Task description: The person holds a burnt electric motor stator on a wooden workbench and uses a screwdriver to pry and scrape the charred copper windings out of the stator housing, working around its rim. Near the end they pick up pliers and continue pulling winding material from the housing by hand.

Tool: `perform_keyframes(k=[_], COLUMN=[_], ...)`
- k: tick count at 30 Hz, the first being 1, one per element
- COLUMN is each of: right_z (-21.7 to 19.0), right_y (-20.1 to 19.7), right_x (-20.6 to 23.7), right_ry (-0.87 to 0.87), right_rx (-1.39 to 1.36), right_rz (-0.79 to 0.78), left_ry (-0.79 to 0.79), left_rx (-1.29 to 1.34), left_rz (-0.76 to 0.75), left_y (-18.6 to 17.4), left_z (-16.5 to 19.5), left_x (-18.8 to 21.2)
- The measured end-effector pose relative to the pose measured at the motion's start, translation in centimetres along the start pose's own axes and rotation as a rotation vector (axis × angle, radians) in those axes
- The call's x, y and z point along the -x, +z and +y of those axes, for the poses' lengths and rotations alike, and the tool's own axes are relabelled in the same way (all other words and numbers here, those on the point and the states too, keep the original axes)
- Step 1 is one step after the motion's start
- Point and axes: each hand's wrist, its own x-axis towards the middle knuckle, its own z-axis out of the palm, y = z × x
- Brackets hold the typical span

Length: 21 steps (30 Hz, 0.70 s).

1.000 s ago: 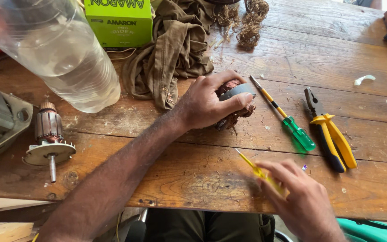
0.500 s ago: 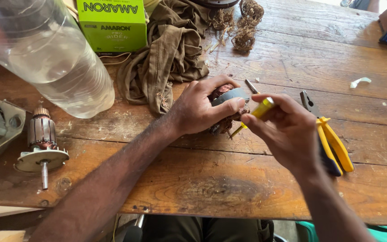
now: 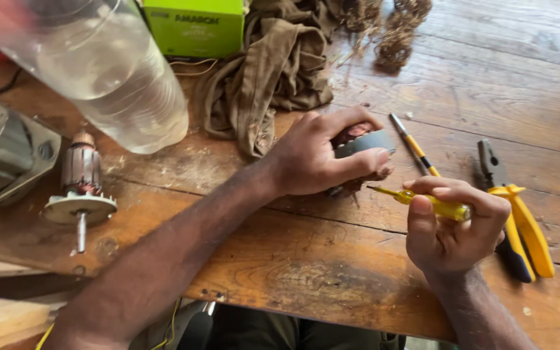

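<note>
A: One view only, head camera. Against half a second back, the right hand (image 3: pixel 452 227) has drawn off the grey wound part (image 3: pixel 361 152) a little; the yellow screwdriver (image 3: pixel 422 201) it grips now lies level, tip just short of that part.

B: So the prying looks paused, not finished. Left hand (image 3: pixel 319 159)?

A: Clenched around the grey part, pinning it to the table (image 3: pixel 293 279). Metal shell, reddish winding showing inside.

B: Around that part?

A: Just right of it, a second thin screwdriver (image 3: pixel 413 149); further right, yellow-handled pliers (image 3: pixel 516 214). Well left, a copper-wound armature (image 3: pixel 80 185) and a clear plastic bottle (image 3: pixel 108 71). Behind, a crumpled brown cloth (image 3: pixel 273 78). Worn, scratched planks.
</note>
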Motion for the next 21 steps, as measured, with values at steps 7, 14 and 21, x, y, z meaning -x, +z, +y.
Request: perform_keyframes(k=[7, 14, 21], right_z=[0.0, -0.2, -1.2], right_y=[1.1, 1.2, 1.4], right_x=[-0.3, -1.0, -2.0], right_ry=[0.006, -0.031, -0.202], right_rx=[0.079, 0.139, 0.268], right_rz=[-0.074, -0.115, -0.231], left_ry=[0.071, 0.025, 0.032], left_rx=[-0.029, -0.018, -0.03], left_rz=[0.05, 0.048, 0.084], left_y=[-0.1, 0.0, 0.4], left_z=[-0.1, 0.1, -0.1], left_x=[0.2, 0.3, 0.3])
